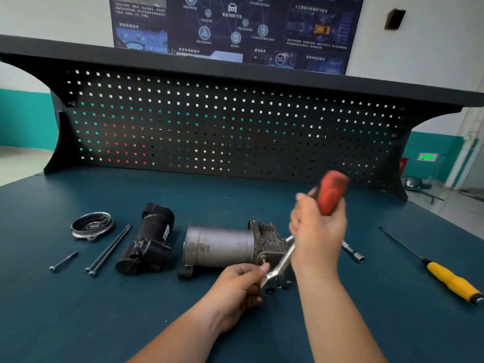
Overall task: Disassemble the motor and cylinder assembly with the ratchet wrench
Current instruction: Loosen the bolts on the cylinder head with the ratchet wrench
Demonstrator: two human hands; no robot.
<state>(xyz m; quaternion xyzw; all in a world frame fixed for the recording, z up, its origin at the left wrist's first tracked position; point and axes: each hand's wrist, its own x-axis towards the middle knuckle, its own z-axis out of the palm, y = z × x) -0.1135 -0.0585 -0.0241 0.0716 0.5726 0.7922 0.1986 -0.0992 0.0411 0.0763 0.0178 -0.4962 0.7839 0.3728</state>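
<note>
On the dark teal worktop (pixel 78 310) the grey metal motor and cylinder assembly (pixel 220 246) lies on its side near the middle, its smooth drum pointing left and its finned cylinder block (pixel 269 239) at the right end. A chrome ratchet wrench (pixel 284 260) with a red handle slants up from the near right corner of that block. The right hand (pixel 318 231) is wrapped round the red handle, raised above the block. The left hand (pixel 237 286) has its fingers curled round the wrench's head end, the thumb tip up by a small bolt on the block. Just left of the assembly lies a black plastic housing (pixel 149 242), tilted, and beside it two long dark bolts (pixel 110 248) lie side by side. Further left sit a short dark bolt (pixel 63 261) and, behind it, a round silver end cap (pixel 91 225) with its hollow side up. A chrome extension bar (pixel 353 252) shows partly behind the right hand. Well to the right lies a yellow-handled screwdriver (pixel 450 279), its thin shaft pointing away. A black perforated back panel (pixel 209 127) stands along the far edge of the worktop.
</note>
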